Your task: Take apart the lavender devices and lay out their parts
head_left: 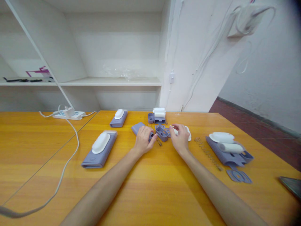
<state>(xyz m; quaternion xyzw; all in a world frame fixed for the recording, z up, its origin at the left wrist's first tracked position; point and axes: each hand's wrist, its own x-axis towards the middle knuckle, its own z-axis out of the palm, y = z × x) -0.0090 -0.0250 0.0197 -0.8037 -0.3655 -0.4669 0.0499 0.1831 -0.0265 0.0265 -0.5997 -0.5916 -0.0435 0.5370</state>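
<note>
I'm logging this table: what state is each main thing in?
Left hand: curled over a purple case
Right hand: half-curled, grip unclear
Purple box between hands: open-topped
Long spring: lying flat
Rightmost white cylinder: on its side
Near-left purple case: flat, white cover on top
Power strip: adapter plugged in

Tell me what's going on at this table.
A person has both hands among loose parts on a wooden table. The left hand is over a purple case, partly covering it; the right hand, fingers bent, is at a white piece. Whether either grips is unclear. A small purple box sits between them, and a long spring lies off to the right.
</note>
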